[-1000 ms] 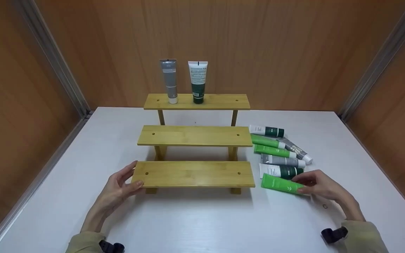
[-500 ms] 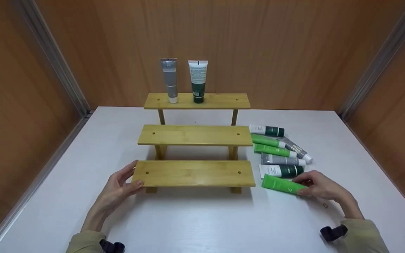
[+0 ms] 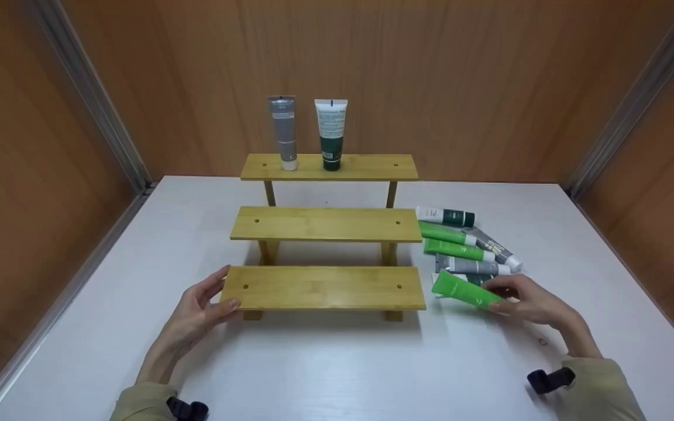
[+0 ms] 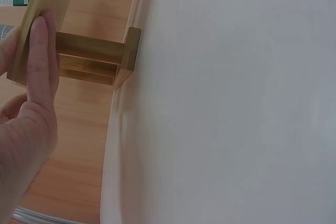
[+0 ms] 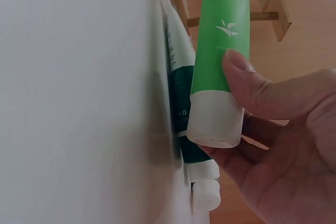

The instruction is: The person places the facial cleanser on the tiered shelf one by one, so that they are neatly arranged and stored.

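"Green squeeze tube (image 3: 464, 290), where is it?"
"Four o'clock of the bamboo rack (image 3: 325, 224), clamped near its white cap (image 5: 215, 119) in the fingers of the right hand (image 3: 535, 304), partly hiding a white-and-dark-green tube (image 5: 181, 90)."
"And the left hand (image 3: 196, 314)?"
"Eight o'clock, fingers and thumb clamped on the end of the bottom shelf (image 3: 322, 287)."

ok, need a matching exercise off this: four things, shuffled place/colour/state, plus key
1. Left hand
2. Right hand
3. Upright gray tube
4. Cap of the held green tube

A. White
B. Gripping the bottom shelf's left end
C. On the top shelf
D. Pinching the held green tube

Pairs: 1-B, 2-D, 3-C, 4-A
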Available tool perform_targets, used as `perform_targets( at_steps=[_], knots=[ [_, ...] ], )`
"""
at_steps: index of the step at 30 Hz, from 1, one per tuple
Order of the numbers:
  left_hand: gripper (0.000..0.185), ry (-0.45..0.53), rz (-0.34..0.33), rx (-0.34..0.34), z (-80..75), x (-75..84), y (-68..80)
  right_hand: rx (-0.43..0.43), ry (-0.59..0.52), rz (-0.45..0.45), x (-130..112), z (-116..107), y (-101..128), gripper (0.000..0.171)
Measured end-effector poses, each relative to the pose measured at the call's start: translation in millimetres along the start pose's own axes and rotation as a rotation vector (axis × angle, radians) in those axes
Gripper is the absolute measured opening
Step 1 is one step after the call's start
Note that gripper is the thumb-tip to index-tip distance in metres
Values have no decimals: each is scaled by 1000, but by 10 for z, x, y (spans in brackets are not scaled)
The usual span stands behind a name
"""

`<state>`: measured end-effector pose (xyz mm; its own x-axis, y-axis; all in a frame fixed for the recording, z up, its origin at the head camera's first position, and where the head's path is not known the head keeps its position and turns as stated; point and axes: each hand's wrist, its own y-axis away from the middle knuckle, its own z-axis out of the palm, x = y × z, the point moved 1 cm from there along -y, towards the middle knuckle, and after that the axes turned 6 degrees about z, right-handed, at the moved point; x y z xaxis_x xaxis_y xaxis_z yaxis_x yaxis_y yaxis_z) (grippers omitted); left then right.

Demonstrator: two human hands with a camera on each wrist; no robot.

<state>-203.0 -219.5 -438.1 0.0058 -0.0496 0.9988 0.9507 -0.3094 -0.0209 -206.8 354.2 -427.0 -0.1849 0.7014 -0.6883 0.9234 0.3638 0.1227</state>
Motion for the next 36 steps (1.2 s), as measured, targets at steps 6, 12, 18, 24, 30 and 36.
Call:
perform_targets(
  at_steps=[6, 12, 18, 24, 30, 36],
  knots=[
    [79, 1, 4, 0, -4, -3, -2, 46, -31, 28, -127, -16, -102, 40],
    [79, -17, 6, -3, -1, -5, -5, 108, -102, 60, -312, -24, -215, 46],
    [79, -15, -1, -1, 1, -1, 0, 150, -210, 59, -505, -30, -330, 47],
    [78, 0, 7, -9, -6, 6, 6, 206, -285, -15, -701, -41, -465, 48],
    [77, 20, 24, -20, -4, 13, 9, 254, -351, -45, -888, -64, -613, 48],
    [78, 2, 17, -14, 7, 15, 7, 335, -393, -60, -1027, -106, -784, 45]
  ],
)
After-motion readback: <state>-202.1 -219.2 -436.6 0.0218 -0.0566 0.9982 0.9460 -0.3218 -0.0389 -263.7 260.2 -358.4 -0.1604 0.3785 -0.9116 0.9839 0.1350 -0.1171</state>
